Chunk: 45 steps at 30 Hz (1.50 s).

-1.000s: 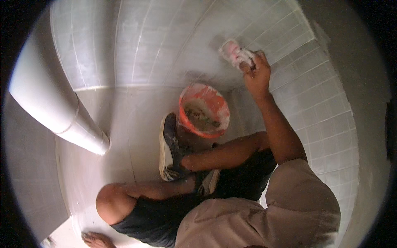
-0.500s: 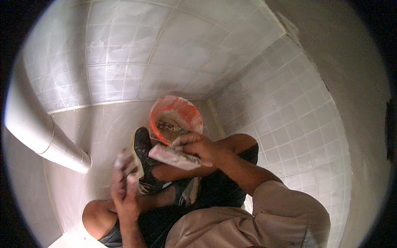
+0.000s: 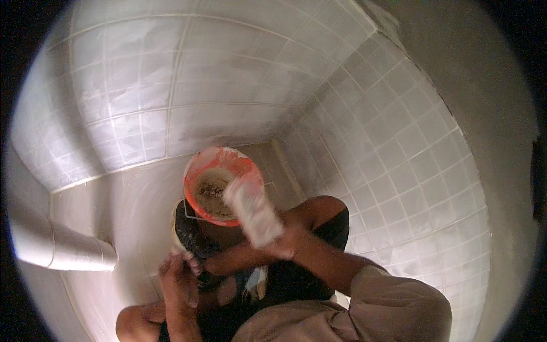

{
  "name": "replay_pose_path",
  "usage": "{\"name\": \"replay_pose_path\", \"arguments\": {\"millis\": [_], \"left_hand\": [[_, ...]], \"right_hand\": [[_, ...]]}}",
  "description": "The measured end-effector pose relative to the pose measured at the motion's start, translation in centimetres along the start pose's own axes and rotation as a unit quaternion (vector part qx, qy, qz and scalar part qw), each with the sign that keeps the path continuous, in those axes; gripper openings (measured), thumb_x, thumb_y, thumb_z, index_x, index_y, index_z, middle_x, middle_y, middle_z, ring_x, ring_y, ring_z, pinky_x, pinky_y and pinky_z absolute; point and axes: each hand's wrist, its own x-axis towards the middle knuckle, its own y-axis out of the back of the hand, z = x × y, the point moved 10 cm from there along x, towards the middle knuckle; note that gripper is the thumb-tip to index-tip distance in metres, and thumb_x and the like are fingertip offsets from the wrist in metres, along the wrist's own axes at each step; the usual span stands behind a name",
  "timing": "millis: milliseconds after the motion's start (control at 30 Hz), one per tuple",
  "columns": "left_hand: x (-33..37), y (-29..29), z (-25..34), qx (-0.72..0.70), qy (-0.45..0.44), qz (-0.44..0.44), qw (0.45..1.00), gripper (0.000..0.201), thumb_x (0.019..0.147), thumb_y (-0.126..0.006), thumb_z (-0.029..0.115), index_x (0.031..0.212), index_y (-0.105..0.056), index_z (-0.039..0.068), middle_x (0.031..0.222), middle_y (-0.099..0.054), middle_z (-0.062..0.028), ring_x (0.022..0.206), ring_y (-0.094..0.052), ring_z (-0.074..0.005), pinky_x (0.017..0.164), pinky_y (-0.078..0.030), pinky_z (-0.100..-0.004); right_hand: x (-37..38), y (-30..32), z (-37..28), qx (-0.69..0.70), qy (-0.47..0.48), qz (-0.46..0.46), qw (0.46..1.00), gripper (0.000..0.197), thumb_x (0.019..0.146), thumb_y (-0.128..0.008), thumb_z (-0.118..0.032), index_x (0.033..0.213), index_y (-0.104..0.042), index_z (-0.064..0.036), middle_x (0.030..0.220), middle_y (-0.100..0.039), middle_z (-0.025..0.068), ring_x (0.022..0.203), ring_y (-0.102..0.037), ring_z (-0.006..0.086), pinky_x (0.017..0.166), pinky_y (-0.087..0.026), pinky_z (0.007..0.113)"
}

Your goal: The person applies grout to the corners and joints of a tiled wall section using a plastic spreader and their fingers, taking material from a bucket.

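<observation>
My right hand grips a flat rectangular block smeared white and blurred by motion. The block is tilted up, its far end in front of the near right rim of an orange bucket. Whitish smears coat the bucket's inner wall, and a brownish, lumpy mix lies in the bottom. Lower left, my left hand is near my shin, with fingers curled in and whitish at the tips. Whatever those fingers may hold is too small to make out.
A tiled wall smeared with pale haze rises ahead, meeting a second tiled wall at right. A thick white pipe stands at left. My bent legs and dark shoe are close to the bucket, on the pale floor.
My right hand has swung the block from lying across my shin to pointing up by the bucket. My left hand has lowered and its fingers have curled in. The view has shifted.
</observation>
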Motion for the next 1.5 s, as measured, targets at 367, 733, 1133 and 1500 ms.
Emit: {"name": "replay_pose_path", "arguments": {"millis": [367, 733, 1133, 1500], "left_hand": [[-5.9, 18.1, 4.8, 0.435, 0.059, 0.090, 0.894, 0.036, 0.101, -0.050, 0.027, 0.125, -0.058, 0.002, 0.116, -0.063, -0.0206, 0.117, -0.058, -0.0334, 0.093, -0.050, -0.0441], [-1.5, 23.6, 3.9, 0.008, -0.019, 0.100, 0.995, 0.023, 0.094, -0.066, 0.030, 0.099, -0.055, 0.010, 0.078, -0.063, -0.0029, 0.065, -0.061, -0.0153, 0.056, -0.050, -0.0274], [-4.2, 19.6, 4.5, 0.165, -0.091, -0.004, 0.982, 0.052, 0.102, -0.045, 0.032, 0.143, -0.039, 0.001, 0.135, -0.054, -0.0135, 0.124, -0.053, -0.0292, 0.100, -0.044, -0.0405], [-1.8, 18.3, 6.2, 0.072, -0.082, 0.189, 0.976, 0.021, 0.096, -0.063, 0.023, 0.082, -0.056, 0.009, 0.066, -0.054, -0.0002, 0.057, -0.050, -0.0113, 0.053, -0.043, -0.0241]], "right_hand": [[4.6, 17.2, -50.9, 0.144, 0.473, -0.112, 0.862, 0.025, 0.102, -0.035, -0.019, 0.110, -0.056, -0.0069, 0.098, -0.061, 0.0077, 0.080, -0.059, 0.0210, 0.063, -0.052, 0.036], [11.9, 18.7, -56.9, 0.277, 0.511, -0.009, 0.814, 0.021, 0.099, -0.041, -0.022, 0.105, -0.055, -0.0081, 0.090, -0.056, 0.0078, 0.071, -0.053, 0.0209, 0.053, -0.044, 0.036], [16.0, 0.9, -52.3, 0.207, 0.499, -0.069, 0.839, 0.019, 0.097, -0.039, -0.015, 0.108, -0.054, -0.0100, 0.100, -0.058, 0.0064, 0.079, -0.054, 0.0228, 0.058, -0.045, 0.035], [20.6, -24.2, -44.3, 0.228, 0.496, -0.331, 0.770, 0.026, 0.101, -0.041, -0.028, 0.110, -0.060, -0.0123, 0.079, -0.061, -0.0001, 0.059, -0.054, 0.0129, 0.057, -0.045, 0.023]]}}
